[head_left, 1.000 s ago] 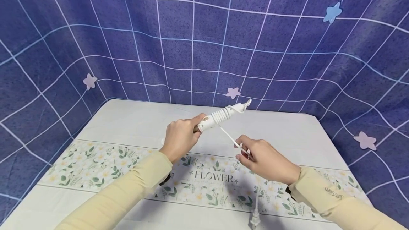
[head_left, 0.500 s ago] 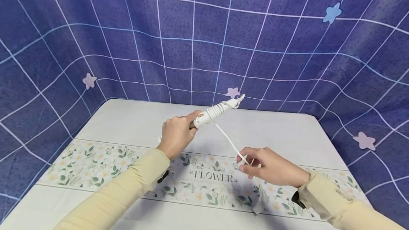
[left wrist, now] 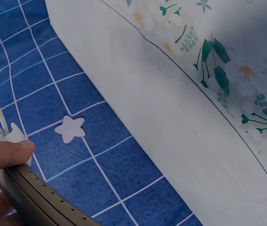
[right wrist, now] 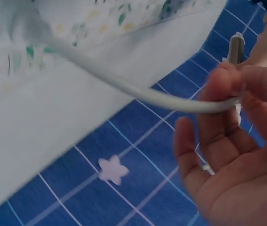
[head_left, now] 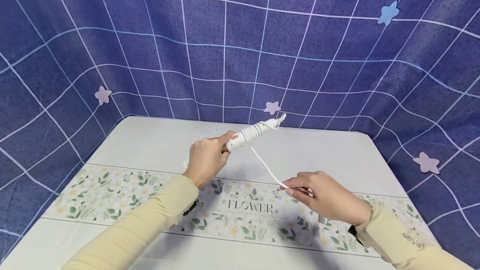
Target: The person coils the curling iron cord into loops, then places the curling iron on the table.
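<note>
A hair straightener (head_left: 236, 141) with a white handle and a brown barrel is held above the table, tilted up to the right. My left hand (head_left: 207, 159) grips it round the brown part, which shows small holes in the left wrist view. White cord (head_left: 264, 163) is wound in several turns round the handle, and a loose length runs down to my right hand (head_left: 326, 197). There, thumb and fingers pinch the cord. In the right wrist view the cord (right wrist: 124, 84) leaves the fingers (right wrist: 223, 84) toward a blurred end at upper left.
Below both hands lies a white table cover (head_left: 150, 136) with a flower-printed band (head_left: 123, 195). A blue-purple grid curtain (head_left: 210, 61) with stars hangs behind and at both sides of the table.
My right hand has moved right and slightly down, and the loose cord between the hands is longer. The plug has risen from the table's front and is now mostly hidden. The straightener has shifted slightly left.
</note>
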Tool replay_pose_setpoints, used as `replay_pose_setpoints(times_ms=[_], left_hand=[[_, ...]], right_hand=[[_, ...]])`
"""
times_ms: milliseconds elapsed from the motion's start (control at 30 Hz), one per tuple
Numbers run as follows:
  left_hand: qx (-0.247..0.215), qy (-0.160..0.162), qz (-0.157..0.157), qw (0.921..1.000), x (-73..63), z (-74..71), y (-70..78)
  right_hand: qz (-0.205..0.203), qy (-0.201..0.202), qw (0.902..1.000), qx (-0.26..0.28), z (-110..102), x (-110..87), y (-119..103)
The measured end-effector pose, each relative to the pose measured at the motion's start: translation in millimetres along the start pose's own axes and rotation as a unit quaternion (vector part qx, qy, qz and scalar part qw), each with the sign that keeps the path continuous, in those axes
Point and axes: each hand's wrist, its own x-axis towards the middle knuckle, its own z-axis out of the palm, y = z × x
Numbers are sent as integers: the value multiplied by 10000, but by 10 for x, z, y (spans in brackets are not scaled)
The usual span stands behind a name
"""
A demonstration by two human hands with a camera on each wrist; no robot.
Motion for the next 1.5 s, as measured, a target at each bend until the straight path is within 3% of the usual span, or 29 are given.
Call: replay_pose_setpoints(times_ms=[100, 267, 433, 533, 900, 1067, 1267, 1500], left_hand=[[56, -140, 55, 9999, -24, 17, 7], [153, -238, 388, 9988, -90, 83, 14], [289, -295, 625, 9972, -158, 132, 51], [428, -391, 815, 9950, -195, 161, 90], [462, -410, 1415, 9880, -313, 218, 250], [497, -360, 1787, 9820, -362, 220, 311], [465, -395, 2107, 9757, -418, 188, 372], [332, 57, 2416, 9698, -449, 151, 402]], right_hand=[[-680, 331, 9950, -656, -22, 36, -44], [-1484, 929, 9679, -1801, -132, 129, -145], [-1897, 1192, 9411, -2531, -274, 247, -243], [-1985, 1260, 9343, -2680, -336, 311, -279], [-2202, 1459, 9212, -2856, -409, 475, -343], [-2035, 1622, 9196, -2944, -448, 555, -303], [-1464, 1580, 9319, -2918, -511, 641, -175], [-992, 1274, 9460, -2809, -582, 690, 7]])
